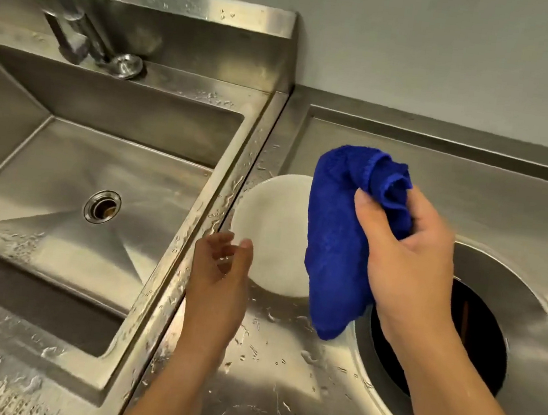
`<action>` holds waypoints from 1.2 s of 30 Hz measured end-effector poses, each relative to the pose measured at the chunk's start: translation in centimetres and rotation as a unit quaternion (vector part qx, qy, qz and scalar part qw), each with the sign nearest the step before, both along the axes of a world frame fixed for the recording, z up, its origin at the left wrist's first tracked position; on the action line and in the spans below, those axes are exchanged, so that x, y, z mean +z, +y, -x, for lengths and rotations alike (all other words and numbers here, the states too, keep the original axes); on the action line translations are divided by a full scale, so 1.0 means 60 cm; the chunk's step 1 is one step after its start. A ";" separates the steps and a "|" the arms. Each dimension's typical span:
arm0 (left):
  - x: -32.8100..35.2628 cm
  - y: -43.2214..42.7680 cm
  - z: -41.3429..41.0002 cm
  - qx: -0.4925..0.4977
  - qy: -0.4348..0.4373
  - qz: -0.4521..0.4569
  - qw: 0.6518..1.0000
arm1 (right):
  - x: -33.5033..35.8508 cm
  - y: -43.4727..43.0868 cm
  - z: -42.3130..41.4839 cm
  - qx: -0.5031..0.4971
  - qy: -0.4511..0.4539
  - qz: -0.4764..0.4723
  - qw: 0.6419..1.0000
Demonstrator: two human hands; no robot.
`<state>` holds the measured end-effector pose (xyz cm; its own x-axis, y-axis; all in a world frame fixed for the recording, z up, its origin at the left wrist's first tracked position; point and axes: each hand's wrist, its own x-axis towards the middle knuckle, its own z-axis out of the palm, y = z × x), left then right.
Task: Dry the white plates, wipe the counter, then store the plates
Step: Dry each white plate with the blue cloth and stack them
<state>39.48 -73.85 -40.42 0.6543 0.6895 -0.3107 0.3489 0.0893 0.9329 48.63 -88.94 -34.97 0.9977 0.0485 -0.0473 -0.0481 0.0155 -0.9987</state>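
From the head camera, a white plate (271, 231) lies flat on the wet steel counter (277, 390), just beside the raised rim that divides the counter from the sink (145, 122) on the left. The plate's right part is hidden behind a blue cloth (333, 249). The right hand (408, 258) holds this cloth in the air above the counter, thumb and curled fingers bunching its upper end, and the rest hangs down in a long fold in front of the plate. The left hand (219, 280) is at the plate's near left edge, its fingers loosely parted and gently curved and holding nothing. It is blurred, so I cannot tell whether the fingertips touch the rim. Water drops lie scattered over the counter near the plate and along the dividing rim. Behind the right forearm, a round dark opening (480, 339) is set into the counter. In the sink, a drain (102, 206) sits in the basin floor, and a tap (68, 16) rises from the back ledge at upper left.
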 end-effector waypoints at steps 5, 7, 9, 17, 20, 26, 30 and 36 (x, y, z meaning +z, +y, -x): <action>-0.093 -0.003 -0.001 0.046 0.054 0.050 0.996 | -0.063 0.005 -0.018 -0.038 0.031 0.043 0.998; -0.107 -0.002 -0.002 0.041 0.048 0.083 0.995 | -0.078 0.003 -0.018 -0.045 0.039 0.057 0.997; -0.115 0.004 -0.011 0.021 0.034 0.097 0.994 | -0.087 0.002 -0.018 -0.049 0.050 0.058 0.996; -0.107 0.008 -0.064 -0.014 0.038 0.176 0.984 | -0.086 -0.025 -0.013 -0.065 0.068 0.087 0.992; -0.092 0.002 -0.080 0.012 0.025 0.204 0.979 | -0.076 -0.036 -0.007 -0.069 0.069 0.094 0.991; -0.038 -0.018 -0.032 0.025 -0.076 0.227 0.971 | -0.037 -0.064 0.000 -0.071 0.006 0.138 0.988; 0.018 -0.041 0.000 -0.017 -0.120 0.236 0.964 | -0.002 -0.059 0.001 -0.043 -0.026 0.243 0.969; 0.067 -0.098 0.013 -0.065 -0.118 0.155 0.979 | 0.020 -0.009 0.010 0.027 -0.079 0.317 0.945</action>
